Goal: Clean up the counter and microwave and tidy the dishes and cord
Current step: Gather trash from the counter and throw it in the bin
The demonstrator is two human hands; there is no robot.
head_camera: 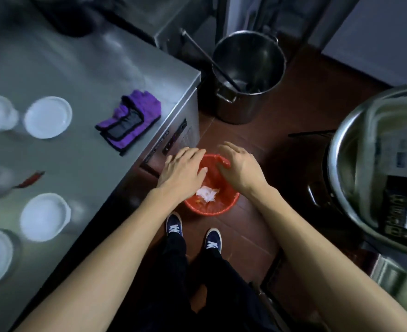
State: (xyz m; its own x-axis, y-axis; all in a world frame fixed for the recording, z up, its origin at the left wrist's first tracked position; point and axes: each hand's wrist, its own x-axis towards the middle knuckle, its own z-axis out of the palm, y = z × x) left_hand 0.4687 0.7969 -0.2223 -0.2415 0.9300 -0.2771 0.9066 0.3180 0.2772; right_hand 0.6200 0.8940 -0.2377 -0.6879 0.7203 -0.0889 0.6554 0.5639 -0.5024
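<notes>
A brushed stainless-steel counter (61, 75) fills the left of the view, its corner ending just left of a red plastic waste basket (218, 208) that stands on a dark reddish-brown tiled floor (300, 111). The basket is round with a lattice wall, lined with a red bag, and holds a crumpled white tissue (206, 194) with some orange scraps beside it. Both hands are stretched out palm-down above the basket: the left hand (184, 170) has straight, spread fingers and grasps nothing; the right hand (239, 167) has loosely bent fingers at the basket's far rim, and whether it pinches the red bag there cannot be told. On the counter lies a folded purple cloth (131, 118) with black edging and a black patch, soft and fuzzy in texture, well apart from the hands. Left of it stand round white lidded containers (48, 117), blurred, and a small red chili pepper (31, 179) lies near the left edge. On the floor beyond the basket stands a tall steel stockpot (248, 77) with a long dark handle leaning in it. At the right, a large shiny steel bowl (348, 144) holds packaged items. Near the bottom, dark trousers and navy sneakers (173, 224) with white laces show.
</notes>
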